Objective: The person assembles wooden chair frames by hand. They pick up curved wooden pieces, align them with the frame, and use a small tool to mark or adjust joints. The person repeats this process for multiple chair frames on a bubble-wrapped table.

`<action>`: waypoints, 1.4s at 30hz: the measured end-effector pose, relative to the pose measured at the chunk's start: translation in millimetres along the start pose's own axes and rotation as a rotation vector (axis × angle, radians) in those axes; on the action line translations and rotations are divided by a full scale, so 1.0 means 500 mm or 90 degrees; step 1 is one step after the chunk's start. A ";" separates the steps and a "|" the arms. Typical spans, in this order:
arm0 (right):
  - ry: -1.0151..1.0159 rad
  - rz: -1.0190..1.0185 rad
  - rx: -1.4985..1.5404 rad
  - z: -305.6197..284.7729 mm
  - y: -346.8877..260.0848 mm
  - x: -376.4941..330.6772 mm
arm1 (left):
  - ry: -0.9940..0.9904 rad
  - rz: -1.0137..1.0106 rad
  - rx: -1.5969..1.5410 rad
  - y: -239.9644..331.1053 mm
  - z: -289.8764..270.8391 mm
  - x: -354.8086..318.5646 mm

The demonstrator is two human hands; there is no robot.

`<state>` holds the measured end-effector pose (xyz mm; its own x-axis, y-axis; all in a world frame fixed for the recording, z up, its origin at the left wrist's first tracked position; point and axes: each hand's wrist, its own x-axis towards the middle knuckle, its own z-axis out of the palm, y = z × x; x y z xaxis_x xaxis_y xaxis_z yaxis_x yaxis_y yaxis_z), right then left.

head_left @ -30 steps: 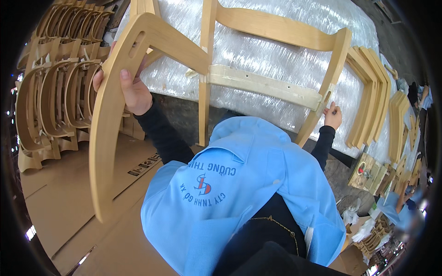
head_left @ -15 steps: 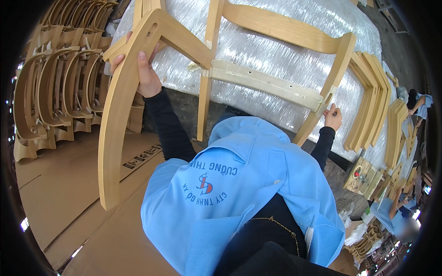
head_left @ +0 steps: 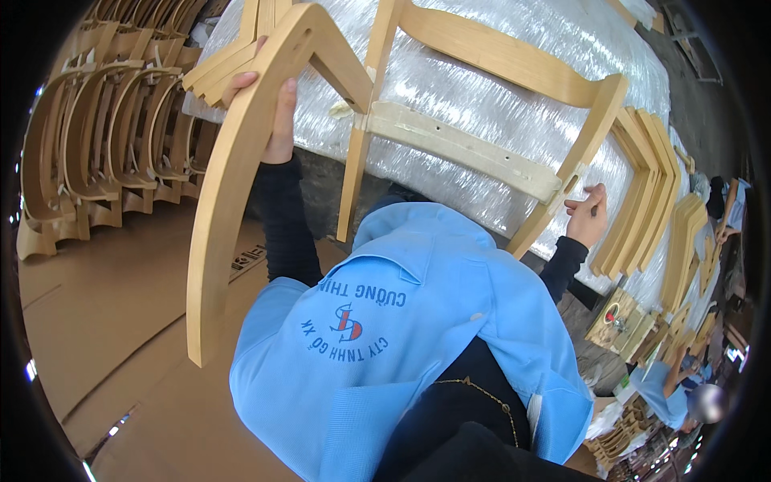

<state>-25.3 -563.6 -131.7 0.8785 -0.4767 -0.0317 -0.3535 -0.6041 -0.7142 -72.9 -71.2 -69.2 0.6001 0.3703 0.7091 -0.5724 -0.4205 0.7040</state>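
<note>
My left hand [head_left: 279,124] is closed around the upper part of a curved, light wooden chair side piece [head_left: 221,185]. The shorter arm of that piece reaches the left post [head_left: 361,132] of a wooden chair frame; I cannot tell whether they are joined. A curved top rail [head_left: 498,52] and a pale, tape-like covered crossbar [head_left: 462,150] span the frame's two posts. My right hand [head_left: 588,218] is just right of the slotted right post [head_left: 590,128], apart from it. Its fingers are curled, with a small dark thing showing between them that I cannot name.
The frame rests against a table wrapped in clear plastic film [head_left: 474,88]. Bent wooden pieces [head_left: 642,193] stand at its right, and more wooden strips [head_left: 221,72] lie at its left. Stacked curved frames [head_left: 88,153] fill the left, beside cardboard [head_left: 104,321]. Another person [head_left: 662,386] is at far right.
The curved side piece has swung slightly up and to the right with my left hand. My right hand has drawn a little away from the right post.
</note>
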 end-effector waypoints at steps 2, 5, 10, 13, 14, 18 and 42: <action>-0.071 -0.178 0.032 -0.034 -0.123 -0.041 | -0.002 0.003 0.027 0.006 0.006 -0.010; -0.217 -0.409 0.070 -0.048 -0.271 -0.090 | 0.004 0.033 0.008 -0.002 0.012 -0.019; -0.550 -0.559 0.206 0.044 -0.427 -0.196 | 0.052 0.045 0.070 -0.003 -0.003 -0.054; -0.537 -0.777 0.190 0.136 -0.468 -0.237 | 0.070 -0.017 0.084 -0.004 -0.019 -0.070; -0.531 -0.850 0.189 0.169 -0.480 -0.245 | 0.064 0.005 0.067 -0.011 -0.019 -0.068; -0.515 -0.952 0.144 0.289 -0.513 -0.260 | 0.023 0.034 0.105 -0.002 -0.022 -0.067; -0.489 -1.004 -0.058 0.472 -0.478 -0.317 | -0.019 -0.069 0.077 0.030 -0.072 -0.081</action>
<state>-4.4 -193.1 -121.0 0.2986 0.9130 0.2780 0.9171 -0.1939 -0.3484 -125.8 -62.6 -86.0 0.6725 0.3950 0.6258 -0.4324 -0.4765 0.7655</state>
